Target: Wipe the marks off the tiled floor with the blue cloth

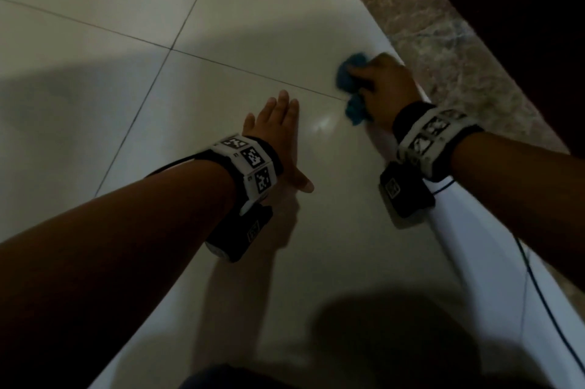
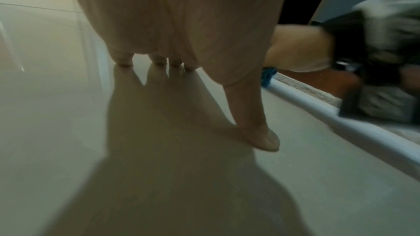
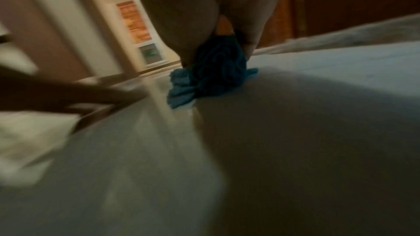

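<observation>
The wiping step itself is judged to be in hand. The blue cloth (image 1: 349, 84) is bunched into a wad and is gripped by the right hand (image 1: 384, 84), whose fingers are curled round it; the wad is pressed onto the tiled floor (image 1: 95, 103) at the far right edge of the pale tiles, just beside the mottled stone border strip (image 1: 443, 50) and close to where a dark grout line (image 1: 253, 72) runs out to that edge. In the right wrist view the cloth (image 3: 211, 74) is seen crushed against the glossy tile beneath the palm, and the blur there suggests a stroke under way.

The left hand (image 1: 278, 138) is laid flat on the floor with its fingers straight and spread, nothing being held; it is taken to be a brace for the body's weight. In the left wrist view its fingertips (image 2: 124, 61) and thumb are seen touching the tile.

No marks can be made out in this dim light, so how much is left to clean cannot be told. The next move is judged to call for firm downward pressure and strokes carried along the tile edge and the grout line, with the cloth kept bunched under the palm and the dangling cable (image 1: 538, 287) kept out of the path.
</observation>
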`<move>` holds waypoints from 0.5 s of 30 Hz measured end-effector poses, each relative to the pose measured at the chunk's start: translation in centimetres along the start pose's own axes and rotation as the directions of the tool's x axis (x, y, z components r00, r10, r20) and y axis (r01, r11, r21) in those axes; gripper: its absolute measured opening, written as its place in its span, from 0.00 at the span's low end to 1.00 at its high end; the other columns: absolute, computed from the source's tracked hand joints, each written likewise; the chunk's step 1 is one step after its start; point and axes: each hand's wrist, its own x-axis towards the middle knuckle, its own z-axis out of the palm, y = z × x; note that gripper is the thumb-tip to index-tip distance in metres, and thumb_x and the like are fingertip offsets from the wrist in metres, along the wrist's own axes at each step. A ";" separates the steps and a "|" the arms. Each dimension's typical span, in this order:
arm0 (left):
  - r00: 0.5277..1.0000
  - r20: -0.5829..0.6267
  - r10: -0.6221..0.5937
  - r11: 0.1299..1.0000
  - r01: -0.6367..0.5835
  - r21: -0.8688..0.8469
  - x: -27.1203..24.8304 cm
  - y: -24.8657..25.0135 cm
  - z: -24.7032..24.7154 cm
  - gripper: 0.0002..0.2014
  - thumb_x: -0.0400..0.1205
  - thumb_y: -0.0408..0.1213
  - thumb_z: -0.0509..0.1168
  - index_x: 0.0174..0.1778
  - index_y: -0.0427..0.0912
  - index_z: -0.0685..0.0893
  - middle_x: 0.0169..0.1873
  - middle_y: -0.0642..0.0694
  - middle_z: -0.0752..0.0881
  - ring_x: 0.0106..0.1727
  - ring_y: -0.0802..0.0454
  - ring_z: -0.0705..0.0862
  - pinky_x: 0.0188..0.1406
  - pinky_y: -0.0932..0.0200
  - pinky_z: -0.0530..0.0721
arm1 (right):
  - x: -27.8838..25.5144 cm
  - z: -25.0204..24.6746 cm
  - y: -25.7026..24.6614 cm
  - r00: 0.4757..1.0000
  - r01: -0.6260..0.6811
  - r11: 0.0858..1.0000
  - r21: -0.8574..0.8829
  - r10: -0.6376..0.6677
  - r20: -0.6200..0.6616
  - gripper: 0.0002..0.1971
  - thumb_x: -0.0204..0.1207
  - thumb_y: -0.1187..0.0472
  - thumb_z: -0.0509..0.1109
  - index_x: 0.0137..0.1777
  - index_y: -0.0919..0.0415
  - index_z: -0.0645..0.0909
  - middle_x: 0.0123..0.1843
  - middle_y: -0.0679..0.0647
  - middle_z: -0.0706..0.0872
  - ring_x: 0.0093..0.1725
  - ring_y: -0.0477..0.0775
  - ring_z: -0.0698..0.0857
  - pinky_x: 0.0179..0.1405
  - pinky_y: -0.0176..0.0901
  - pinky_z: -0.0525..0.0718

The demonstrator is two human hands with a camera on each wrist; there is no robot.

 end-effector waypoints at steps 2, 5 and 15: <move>1.000 -0.004 -0.002 1.000 0.002 0.003 0.0 0.1 0.0 0.75 0.57 0.69 0.77 0.82 0.44 0.29 0.82 0.46 0.29 0.84 0.45 0.35 0.81 0.41 0.43 | -1.7 1.4 -1.8 0.986 0.152 0.988 0.008 -0.152 0.061 0.19 0.79 0.67 0.61 0.57 0.38 0.68 0.52 0.50 0.68 0.49 0.47 0.67 0.45 0.35 0.65; 1.000 -0.016 0.002 1.000 -0.003 -0.008 0.0 -0.1 0.1 0.75 0.57 0.69 0.78 0.83 0.45 0.30 0.83 0.47 0.30 0.84 0.46 0.35 0.81 0.42 0.42 | -1.8 0.6 -0.1 0.988 0.156 0.988 -0.018 -0.155 0.017 0.18 0.79 0.67 0.61 0.53 0.39 0.67 0.52 0.50 0.68 0.39 0.36 0.64 0.43 0.27 0.61; 1.000 -0.019 0.000 1.000 0.000 0.018 -0.4 0.0 -0.1 0.74 0.57 0.70 0.76 0.83 0.43 0.30 0.83 0.46 0.30 0.84 0.45 0.36 0.82 0.41 0.44 | -4.8 0.9 -1.8 0.995 0.096 0.993 -0.070 -0.094 0.039 0.19 0.79 0.68 0.60 0.68 0.56 0.79 0.61 0.61 0.79 0.59 0.62 0.77 0.55 0.47 0.72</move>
